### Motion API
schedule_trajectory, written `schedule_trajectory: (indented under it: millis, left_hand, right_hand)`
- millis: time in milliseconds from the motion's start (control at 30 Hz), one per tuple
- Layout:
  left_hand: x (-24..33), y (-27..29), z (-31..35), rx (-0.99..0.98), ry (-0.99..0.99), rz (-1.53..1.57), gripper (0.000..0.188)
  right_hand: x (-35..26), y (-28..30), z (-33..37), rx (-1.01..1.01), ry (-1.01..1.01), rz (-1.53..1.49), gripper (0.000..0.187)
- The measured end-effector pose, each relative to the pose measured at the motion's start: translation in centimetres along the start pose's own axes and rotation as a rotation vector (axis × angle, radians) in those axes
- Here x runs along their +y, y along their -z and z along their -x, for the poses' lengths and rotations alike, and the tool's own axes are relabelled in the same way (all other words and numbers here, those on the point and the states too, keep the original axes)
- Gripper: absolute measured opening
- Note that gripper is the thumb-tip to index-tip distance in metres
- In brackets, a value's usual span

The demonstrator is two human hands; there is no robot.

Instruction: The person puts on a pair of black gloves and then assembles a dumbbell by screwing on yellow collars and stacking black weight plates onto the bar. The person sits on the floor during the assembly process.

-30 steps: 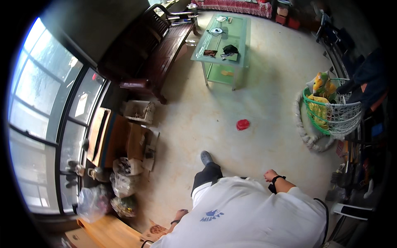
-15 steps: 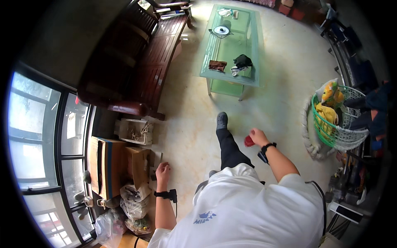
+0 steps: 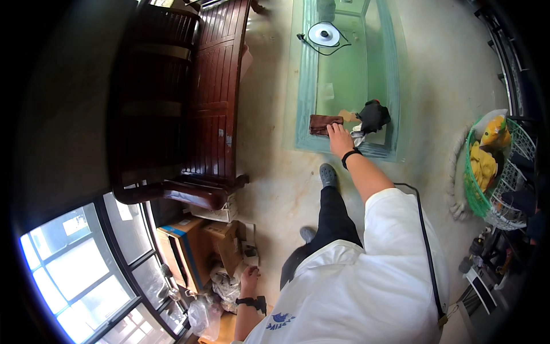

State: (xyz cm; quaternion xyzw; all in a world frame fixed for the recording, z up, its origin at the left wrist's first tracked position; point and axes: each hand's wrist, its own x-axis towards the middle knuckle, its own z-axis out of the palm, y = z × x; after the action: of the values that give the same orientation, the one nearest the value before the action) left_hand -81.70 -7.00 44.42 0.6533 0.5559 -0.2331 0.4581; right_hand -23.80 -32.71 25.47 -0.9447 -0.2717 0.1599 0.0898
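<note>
On the near left corner of the glass table lies a folded brown cloth (image 3: pixel 321 122). My right hand (image 3: pixel 340 140) reaches over the table's near edge, its fingers closed at the cloth's near right edge; my palm hides the fingertips in part. Just right of that hand sits a crumpled black item (image 3: pixel 373 116), with a whitish piece (image 3: pixel 358 136) below it and a tan patch (image 3: pixel 348 116) to its left. My left hand (image 3: pixel 250 278) hangs low at my side, fingers loosely bent and apart, with nothing seen in it. It is nearest the plastic bags.
A white round lid (image 3: pixel 324 34) with a dark cord lies farther up the glass table (image 3: pixel 309 74). Along the left stands a dark wooden bench (image 3: pixel 215 109). Cardboard boxes (image 3: pixel 189 252) and plastic bags (image 3: pixel 205 315) sit below the window. At right is a green-and-white basket (image 3: pixel 478 195) with yellow things.
I have stepped forward to the table. My right hand, which held a small red thing, now reaches the brown cloth; I cannot make out the red thing in it. My left hand stays low.
</note>
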Motion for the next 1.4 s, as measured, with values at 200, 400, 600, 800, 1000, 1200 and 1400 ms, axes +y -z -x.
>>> schedule_trajectory:
  millis: [200, 400, 600, 800, 1000, 1200, 1400]
  left_hand:
    - [12.1, 3.5, -2.9, 0.043, -0.072, 0.175, 0.020]
    - [12.4, 7.1, -9.3, -0.008, 0.010, 0.030, 0.018]
    - [14.0, 13.4, -16.4, -0.065, -0.112, -0.046, 0.019]
    - [18.6, 23.7, -26.6, -0.015, 0.118, 0.327, 0.028]
    - [25.0, 25.6, -37.5, -0.049, 0.060, 0.358, 0.027]
    - [37.5, 23.9, -40.1, -0.225, -0.210, 0.036, 0.021]
    - [45.1, 27.3, -42.5, -0.187, -0.217, -0.097, 0.016]
  right_hand:
    - [-0.5, -4.1, -5.1, 0.013, -0.013, 0.137, 0.030]
    - [-3.0, -7.2, -5.2, -0.013, -0.195, 0.048, 0.008]
    - [-6.1, -4.0, -4.8, -0.310, -0.728, -0.539, 0.037]
    - [-10.3, 1.2, -4.8, 0.014, -0.969, -0.597, 0.038]
    - [-8.8, 2.3, -11.3, 0.284, -0.858, -0.672, 0.042]
    - [-7.6, 3.4, -16.4, 0.351, -1.132, -0.875, 0.050]
    - [-6.9, 9.7, -23.7, 0.209, -1.186, -1.013, 0.042]
